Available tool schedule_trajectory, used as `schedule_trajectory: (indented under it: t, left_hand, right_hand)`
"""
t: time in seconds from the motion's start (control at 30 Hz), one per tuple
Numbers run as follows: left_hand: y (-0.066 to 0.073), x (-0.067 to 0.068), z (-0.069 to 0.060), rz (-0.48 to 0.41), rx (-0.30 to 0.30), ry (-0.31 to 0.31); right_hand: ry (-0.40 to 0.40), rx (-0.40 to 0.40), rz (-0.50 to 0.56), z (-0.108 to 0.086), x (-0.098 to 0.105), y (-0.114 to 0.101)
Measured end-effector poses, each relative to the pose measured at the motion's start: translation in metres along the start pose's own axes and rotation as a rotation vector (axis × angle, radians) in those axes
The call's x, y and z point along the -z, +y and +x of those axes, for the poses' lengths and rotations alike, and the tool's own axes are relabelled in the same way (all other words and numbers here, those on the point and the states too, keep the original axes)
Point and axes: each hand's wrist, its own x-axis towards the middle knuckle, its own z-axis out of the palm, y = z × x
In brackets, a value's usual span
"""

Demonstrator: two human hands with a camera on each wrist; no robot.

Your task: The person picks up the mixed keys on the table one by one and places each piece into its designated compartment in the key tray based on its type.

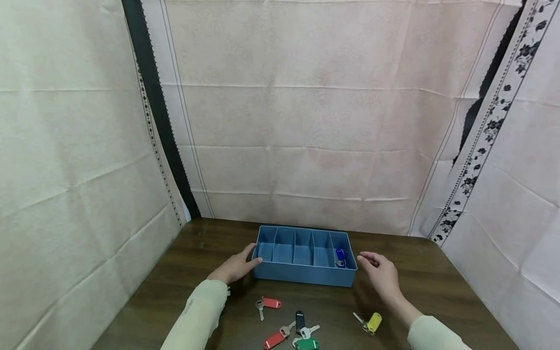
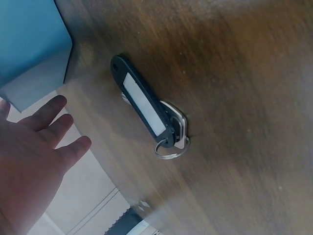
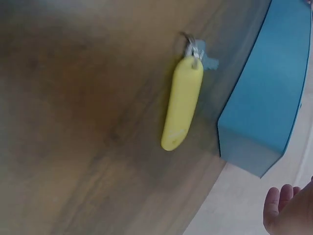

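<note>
A blue divided box [image 1: 302, 273] stands at the back of the table. A blue key tag [image 1: 340, 256] with a key lies in its rightmost compartment. My left hand [image 1: 236, 266] is at the box's left end, fingers spread and extended, the thumb over the front left corner. Beyond the right end, my right hand [image 1: 381, 276] holds nothing, its fingers loosely bent and apart from the box. A yellow key tag [image 3: 182, 105] with a key lies on the table nearest that hand. Below the left hand, a black key tag [image 2: 142, 103] with a ring lies on the wood.
In front of the box lie a red key tag [image 1: 272, 303], another red tag [image 1: 274, 340], a dark tag [image 1: 300, 321] and a green tag [image 1: 307, 344], with keys. Pale cloth [image 1: 306, 121] hangs behind and on both sides of the wooden table [image 1: 415, 265].
</note>
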Motion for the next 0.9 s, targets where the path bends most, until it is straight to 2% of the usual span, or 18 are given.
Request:
schedule_trajectory:
  t: [0.27,0.47,0.9]
  left_hand:
    - [0.001,0.001,0.000,-0.009,0.000,-0.001]
    - [-0.001,0.000,0.000,-0.009,-0.006,-0.003]
    - [-0.004,-0.001,0.003,0.002,-0.012,-0.006]
  right_hand:
    - [-0.035,-0.043,0.040,-0.022,0.010,0.004]
    - [-0.050,-0.107,0.070,-0.036,0.018,0.010]
    - [-0.112,-0.097,0.012,-0.062,0.027,0.029]
